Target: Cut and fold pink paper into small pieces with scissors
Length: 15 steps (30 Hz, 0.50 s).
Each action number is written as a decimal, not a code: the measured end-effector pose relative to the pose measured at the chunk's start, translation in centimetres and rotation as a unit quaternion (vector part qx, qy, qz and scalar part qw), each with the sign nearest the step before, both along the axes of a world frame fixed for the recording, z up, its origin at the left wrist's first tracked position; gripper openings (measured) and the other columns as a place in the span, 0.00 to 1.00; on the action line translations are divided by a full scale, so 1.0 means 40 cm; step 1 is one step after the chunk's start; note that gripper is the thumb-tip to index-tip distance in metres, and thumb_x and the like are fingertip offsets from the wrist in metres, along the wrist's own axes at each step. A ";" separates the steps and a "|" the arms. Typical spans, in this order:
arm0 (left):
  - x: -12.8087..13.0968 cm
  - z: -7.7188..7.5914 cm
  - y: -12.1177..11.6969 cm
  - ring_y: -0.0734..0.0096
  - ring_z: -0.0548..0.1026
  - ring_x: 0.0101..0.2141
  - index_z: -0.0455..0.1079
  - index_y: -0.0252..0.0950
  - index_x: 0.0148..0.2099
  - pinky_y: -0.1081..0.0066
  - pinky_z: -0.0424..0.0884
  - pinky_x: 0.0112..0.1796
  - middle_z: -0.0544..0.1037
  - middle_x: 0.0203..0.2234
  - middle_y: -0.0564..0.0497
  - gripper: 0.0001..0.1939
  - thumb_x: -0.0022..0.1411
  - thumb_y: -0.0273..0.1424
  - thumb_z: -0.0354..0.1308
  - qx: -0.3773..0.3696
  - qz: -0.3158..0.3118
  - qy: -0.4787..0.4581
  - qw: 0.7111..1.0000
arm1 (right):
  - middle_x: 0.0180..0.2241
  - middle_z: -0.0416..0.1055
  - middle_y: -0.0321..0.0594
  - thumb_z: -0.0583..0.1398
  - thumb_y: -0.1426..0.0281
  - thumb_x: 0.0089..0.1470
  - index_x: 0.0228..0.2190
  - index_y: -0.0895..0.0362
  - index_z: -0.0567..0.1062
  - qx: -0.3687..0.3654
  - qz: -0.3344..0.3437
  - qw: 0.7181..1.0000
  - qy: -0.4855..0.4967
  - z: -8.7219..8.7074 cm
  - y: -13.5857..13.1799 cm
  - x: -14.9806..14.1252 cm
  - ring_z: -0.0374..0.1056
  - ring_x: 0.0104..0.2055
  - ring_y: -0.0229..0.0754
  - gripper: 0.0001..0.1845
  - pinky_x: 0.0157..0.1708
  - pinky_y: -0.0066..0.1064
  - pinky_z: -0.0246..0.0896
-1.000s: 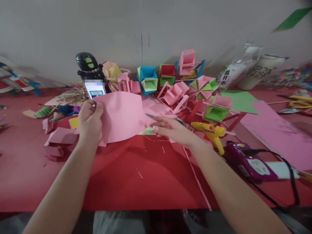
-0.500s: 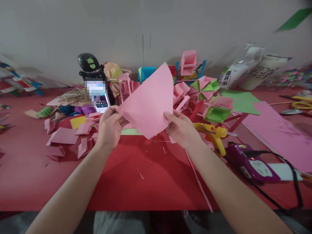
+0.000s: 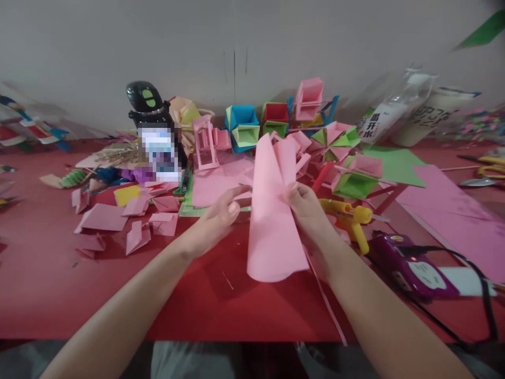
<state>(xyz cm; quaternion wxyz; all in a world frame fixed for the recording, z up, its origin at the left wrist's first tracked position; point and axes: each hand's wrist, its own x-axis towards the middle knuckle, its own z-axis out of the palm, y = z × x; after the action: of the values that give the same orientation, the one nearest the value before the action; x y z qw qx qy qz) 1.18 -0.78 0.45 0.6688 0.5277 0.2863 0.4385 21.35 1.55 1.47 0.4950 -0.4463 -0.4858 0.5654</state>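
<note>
At the far left of the red table, small blurred figures stand near the wall. A pleated green strip lies further in, then your scattered folded pink pieces, with a yellow piece among them. Behind these a phone leans against a black stand; its screen is mostly masked.

Your left hand comes next, its grip apart, fingertips pointing at the left edge of the curled pink sheet; you cannot tell here whether they touch it. That sheet is upright between your hands, bent into a loose roll above the table. Behind it sit paper models, among them a blue and green box.

Your right hand has its grip clamped on the sheet's right side, thumb in front. A thin pink strip runs below it to the table's front edge.

Just right of that hand lies a yellow glue gun, with a clear bottle tilted further back. Then come a purple socket block, flat pink sheets, and yellow-handled scissors.
</note>
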 end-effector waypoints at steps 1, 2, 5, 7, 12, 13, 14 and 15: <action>0.004 0.001 -0.006 0.43 0.75 0.54 0.66 0.44 0.63 0.46 0.73 0.52 0.74 0.57 0.37 0.37 0.58 0.56 0.63 -0.031 -0.032 -0.027 0.999 | 0.23 0.70 0.39 0.64 0.34 0.40 0.24 0.53 0.70 -0.003 -0.002 1.000 -0.012 -0.003 -0.003 -0.002 0.67 0.25 0.42 0.34 0.24 0.35 0.65; 0.006 0.001 -0.011 0.42 0.75 0.54 0.67 0.45 0.63 0.46 0.74 0.51 0.75 0.57 0.37 0.40 0.55 0.58 0.64 -0.054 -0.050 -0.047 0.996 | 0.22 0.68 0.39 0.61 0.33 0.43 0.24 0.53 0.70 -0.008 -0.006 1.000 -0.023 -0.005 -0.005 -0.004 0.65 0.24 0.41 0.34 0.23 0.34 0.63; 0.004 0.008 -0.015 0.42 0.78 0.50 0.74 0.44 0.55 0.48 0.78 0.45 0.80 0.48 0.39 0.36 0.51 0.61 0.64 -0.100 -0.009 -0.065 0.993 | 0.24 0.70 0.38 0.66 0.40 0.46 0.25 0.53 0.72 -0.007 0.002 0.999 -0.041 -0.005 -0.006 -0.015 0.65 0.25 0.40 0.28 0.24 0.32 0.62; -0.010 0.019 -0.007 0.42 0.80 0.44 0.77 0.40 0.46 0.49 0.80 0.39 0.82 0.40 0.40 0.32 0.51 0.61 0.64 -0.122 0.056 -0.044 0.990 | 0.28 0.74 0.38 0.69 0.47 0.46 0.29 0.54 0.76 -0.005 0.017 0.999 -0.028 -0.002 -0.002 -0.020 0.69 0.29 0.41 0.23 0.28 0.32 0.65; -0.110 0.043 0.039 0.54 0.81 0.34 0.72 0.37 0.48 0.59 0.79 0.33 0.81 0.36 0.44 0.25 0.47 0.30 0.71 -0.023 0.251 0.119 0.960 | 0.35 0.79 0.41 0.69 0.59 0.47 0.40 0.55 0.79 -0.029 -0.005 1.000 0.012 0.002 0.025 -0.001 0.75 0.37 0.46 0.19 0.39 0.38 0.71; -0.137 0.043 0.049 0.55 0.80 0.34 0.70 0.37 0.52 0.61 0.78 0.33 0.80 0.36 0.46 0.29 0.46 0.27 0.70 0.021 0.287 0.171 0.942 | 0.35 0.79 0.41 0.69 0.61 0.47 0.40 0.56 0.78 -0.037 -0.015 0.999 -0.007 0.000 0.032 0.007 0.75 0.36 0.46 0.18 0.38 0.39 0.71; -0.163 0.041 0.057 0.54 0.80 0.36 0.68 0.37 0.56 0.60 0.78 0.34 0.80 0.36 0.46 0.32 0.47 0.26 0.69 0.049 0.299 0.237 0.923 | 0.33 0.79 0.41 0.68 0.64 0.47 0.38 0.56 0.78 -0.037 -0.022 0.998 -0.045 -0.002 0.039 0.017 0.75 0.34 0.46 0.16 0.36 0.38 0.70; -0.185 0.038 0.062 0.52 0.80 0.38 0.66 0.37 0.59 0.58 0.79 0.36 0.79 0.37 0.45 0.34 0.48 0.27 0.68 0.077 0.304 0.302 0.900 | 0.31 0.78 0.41 0.67 0.66 0.47 0.37 0.57 0.77 -0.029 -0.020 0.995 -0.093 -0.005 0.045 0.025 0.74 0.31 0.45 0.14 0.32 0.37 0.69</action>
<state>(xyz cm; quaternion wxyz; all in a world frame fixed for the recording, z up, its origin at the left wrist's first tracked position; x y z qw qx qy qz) -6.22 1.71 1.96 0.3416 0.5718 0.5863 0.4610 22.37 3.37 1.27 0.4460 -0.5206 -0.5040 0.5254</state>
